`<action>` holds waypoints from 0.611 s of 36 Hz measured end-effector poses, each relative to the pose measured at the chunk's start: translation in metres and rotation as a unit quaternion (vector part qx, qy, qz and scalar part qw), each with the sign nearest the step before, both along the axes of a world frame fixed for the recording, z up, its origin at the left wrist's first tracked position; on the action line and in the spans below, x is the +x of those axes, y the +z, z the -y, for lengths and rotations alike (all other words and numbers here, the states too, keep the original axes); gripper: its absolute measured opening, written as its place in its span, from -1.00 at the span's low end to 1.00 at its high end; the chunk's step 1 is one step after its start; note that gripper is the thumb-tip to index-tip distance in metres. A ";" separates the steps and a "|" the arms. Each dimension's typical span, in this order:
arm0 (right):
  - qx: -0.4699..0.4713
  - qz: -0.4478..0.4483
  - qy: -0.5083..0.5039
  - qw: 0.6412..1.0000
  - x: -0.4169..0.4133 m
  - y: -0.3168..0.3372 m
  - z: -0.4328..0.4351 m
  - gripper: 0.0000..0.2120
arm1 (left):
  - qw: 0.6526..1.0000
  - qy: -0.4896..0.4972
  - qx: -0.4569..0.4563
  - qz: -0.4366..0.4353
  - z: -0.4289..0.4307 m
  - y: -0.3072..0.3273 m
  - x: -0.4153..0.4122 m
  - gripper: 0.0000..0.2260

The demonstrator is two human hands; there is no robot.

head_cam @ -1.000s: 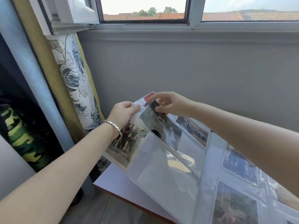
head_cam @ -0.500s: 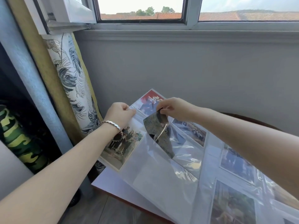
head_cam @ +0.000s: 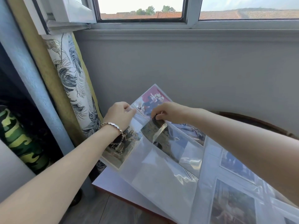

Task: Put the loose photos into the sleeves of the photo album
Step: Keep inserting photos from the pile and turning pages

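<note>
The right hand (head_cam: 166, 112) pinches the top edge of a loose photo (head_cam: 155, 128) partly inserted in a clear sleeve (head_cam: 163, 159) of the photo album (head_cam: 186, 159), while the left hand (head_cam: 120, 116), left of the photo, grips that album page's upper edge.

My left hand (head_cam: 120, 116) pinching the album page (head_cam: 163, 180) edge, my right hand (head_cam: 166, 112) gripping a photo (head_cam: 153, 128) partly inside a clear sleeve (head_cam: 174, 147)
</note>
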State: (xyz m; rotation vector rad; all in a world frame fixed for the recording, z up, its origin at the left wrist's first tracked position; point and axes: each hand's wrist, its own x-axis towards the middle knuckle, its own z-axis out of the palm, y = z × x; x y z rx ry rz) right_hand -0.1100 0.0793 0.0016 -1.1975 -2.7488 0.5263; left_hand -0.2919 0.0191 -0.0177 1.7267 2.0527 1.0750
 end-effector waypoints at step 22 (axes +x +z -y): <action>0.111 -0.038 0.111 0.987 0.010 -0.003 0.017 -0.78 | 0.999 0.006 0.029 0.023 0.005 -0.004 0.001 -0.74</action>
